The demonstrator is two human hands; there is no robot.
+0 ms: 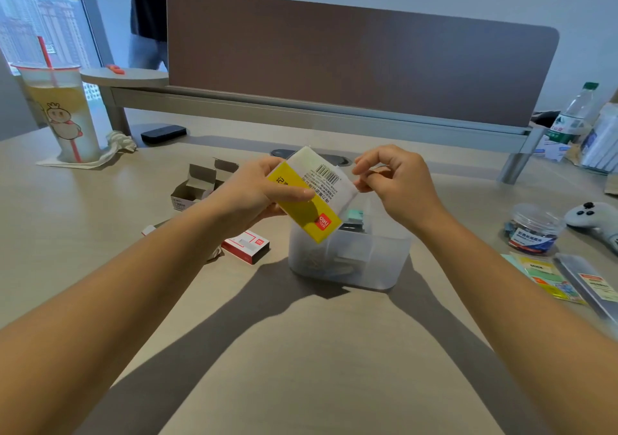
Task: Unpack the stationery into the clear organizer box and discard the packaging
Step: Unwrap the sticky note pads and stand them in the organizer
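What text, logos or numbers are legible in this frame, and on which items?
"deli" on a red tag, seen upside down, on the yellow pack gripped by the left hand.
Barcode and fine print on the same pack: too small to read.
Red staple box: red logo, too blurred to read.
Clear jar label: blurred.
Water bottle label: blurred.
Flat packets at right: unreadable.
The right hand pinches the pack's wrapper.

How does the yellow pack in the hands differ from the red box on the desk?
The yellow pack is held tilted above the organizer by the left hand; the red box lies flat on the desk, untouched. The pack is larger, yellow and white with a barcode showing; the box is smaller, red and white with dark sides. Both carry a red logo.
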